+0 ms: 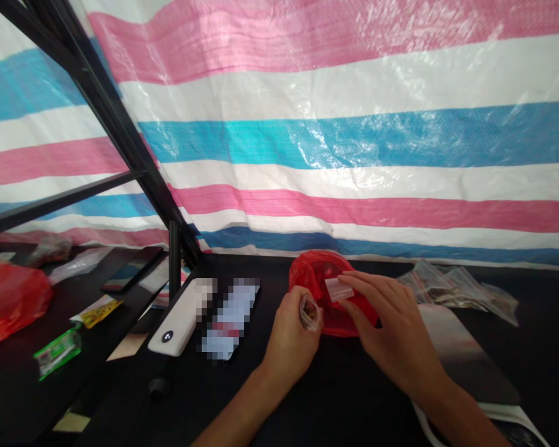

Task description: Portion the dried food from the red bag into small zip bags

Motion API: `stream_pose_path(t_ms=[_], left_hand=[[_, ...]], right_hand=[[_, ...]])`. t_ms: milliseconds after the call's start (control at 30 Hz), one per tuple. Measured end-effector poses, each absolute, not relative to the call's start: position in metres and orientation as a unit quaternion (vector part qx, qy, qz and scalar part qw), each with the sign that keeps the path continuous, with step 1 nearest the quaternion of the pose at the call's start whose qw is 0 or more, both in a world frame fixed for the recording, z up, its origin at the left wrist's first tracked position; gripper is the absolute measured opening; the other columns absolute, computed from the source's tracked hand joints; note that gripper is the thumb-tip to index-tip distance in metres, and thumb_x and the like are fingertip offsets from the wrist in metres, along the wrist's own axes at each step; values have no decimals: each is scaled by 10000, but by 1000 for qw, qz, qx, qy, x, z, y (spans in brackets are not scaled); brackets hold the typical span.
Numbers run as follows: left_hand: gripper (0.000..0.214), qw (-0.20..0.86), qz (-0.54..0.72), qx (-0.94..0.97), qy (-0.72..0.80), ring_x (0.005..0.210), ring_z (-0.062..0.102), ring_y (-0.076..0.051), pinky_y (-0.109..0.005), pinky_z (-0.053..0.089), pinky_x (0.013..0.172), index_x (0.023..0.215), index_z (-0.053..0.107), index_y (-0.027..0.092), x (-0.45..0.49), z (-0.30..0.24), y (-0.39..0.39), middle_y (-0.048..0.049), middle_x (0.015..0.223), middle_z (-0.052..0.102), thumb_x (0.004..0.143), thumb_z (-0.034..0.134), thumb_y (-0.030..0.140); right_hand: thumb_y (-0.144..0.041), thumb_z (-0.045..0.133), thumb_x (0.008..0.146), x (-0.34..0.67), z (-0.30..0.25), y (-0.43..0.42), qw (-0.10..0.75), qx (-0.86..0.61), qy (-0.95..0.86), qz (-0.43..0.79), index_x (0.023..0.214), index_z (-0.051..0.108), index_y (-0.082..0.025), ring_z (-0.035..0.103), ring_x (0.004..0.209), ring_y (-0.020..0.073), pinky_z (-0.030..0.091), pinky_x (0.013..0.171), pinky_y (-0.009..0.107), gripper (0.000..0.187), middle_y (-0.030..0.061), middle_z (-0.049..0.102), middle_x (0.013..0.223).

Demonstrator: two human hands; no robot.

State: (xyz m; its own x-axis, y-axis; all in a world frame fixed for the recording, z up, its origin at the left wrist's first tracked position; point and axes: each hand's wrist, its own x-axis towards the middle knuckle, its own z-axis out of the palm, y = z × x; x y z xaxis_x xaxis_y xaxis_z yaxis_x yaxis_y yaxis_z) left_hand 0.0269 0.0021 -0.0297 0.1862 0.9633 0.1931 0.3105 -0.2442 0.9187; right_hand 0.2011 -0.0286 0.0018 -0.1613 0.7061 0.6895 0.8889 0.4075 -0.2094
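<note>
My left hand (286,335) is closed around a small clear plastic bag (310,312), its opening facing up, with something brownish inside that I cannot make out. Between the thumb and fingers of my right hand (394,323) is a small whitish, partly see-through piece (338,289); whether it is paper or plastic I cannot tell. Both hands are over the front of a red plastic bag (312,264) that sits on the black table (335,379), its mouth spread wide. My fingers hide part of the red bag's inside.
Right of the red bag lie several clear zip bags (461,288) and a flat grey-topped device (470,354). To the left are a white power bank (181,323) and a blurred-out phone-like object (233,320). A black frame (140,161) and striped sheeting (307,143) stand behind.
</note>
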Motion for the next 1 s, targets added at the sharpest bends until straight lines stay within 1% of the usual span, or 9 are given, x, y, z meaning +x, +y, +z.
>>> stream_pose_path(t_ms=[133,233,300,400,500,700,833,900,1000], left_hand=[[145,316,413,687,507,878,568,-197,-313,445,834,889,566,213,23,-34,5,-29,934,575,827,616,92],[214,297,393,687,534,936,570,-214,-340,444,895,922,581,206,20,-37,9,-50,1004,568,784,652,59],[210,289,364,691,554,901,575,-220,-328,437,849,893,576,208,18,-37,11,-41,937,592,781,641,43],[217,294,330,699,562,803,594,-215,-290,403,727,868,556,220,16,-35,12,-16,820,625,784,616,29],[219,321,334,687,559,730,625,-193,-264,374,653,886,547,231,16,-32,11,1,795,661,798,599,37],[192,399,373,638,543,691,630,-164,-234,401,635,859,532,235,19,-31,10,30,747,651,789,593,67],[200,389,365,634,560,679,617,-161,-236,397,636,840,520,233,15,-30,14,31,737,639,770,596,62],[211,370,357,636,575,684,616,-165,-242,388,640,845,520,233,12,-29,15,26,747,642,761,597,55],[205,360,346,638,586,680,611,-168,-247,381,637,844,515,235,9,-28,16,25,739,634,766,583,58]], right_hand=[[-179,530,964,203,-9,-22,299,-565,-761,-107,1218,667,-217,604,1134,284,383,960,435,291,91,723,1228],[-119,556,923,201,-19,-21,259,-579,-768,-85,1199,678,-216,579,1176,285,352,970,438,317,77,729,1222],[-113,574,910,200,-23,-20,244,-587,-769,-72,1183,682,-217,575,1175,286,339,965,443,311,70,740,1195],[-151,575,926,199,-27,-20,239,-592,-767,-63,1165,680,-224,585,1121,286,338,938,446,271,72,761,1134],[-170,578,935,199,-29,-20,237,-584,-774,-53,1141,679,-234,591,1079,282,343,911,438,239,73,772,1087],[-178,642,915,194,-29,-22,235,-575,-784,15,1126,680,-246,606,1075,271,336,918,437,225,55,775,1076],[-241,627,943,194,-29,-21,254,-600,-756,61,1127,680,-257,627,1046,255,347,895,421,192,52,761,1098],[-261,602,956,197,-30,-19,253,-622,-739,48,1124,671,-249,637,1035,258,349,894,425,181,59,756,1097],[-271,550,979,204,-29,-17,228,-644,-730,-15,1134,647,-221,660,1020,274,353,883,433,190,87,759,1088]])
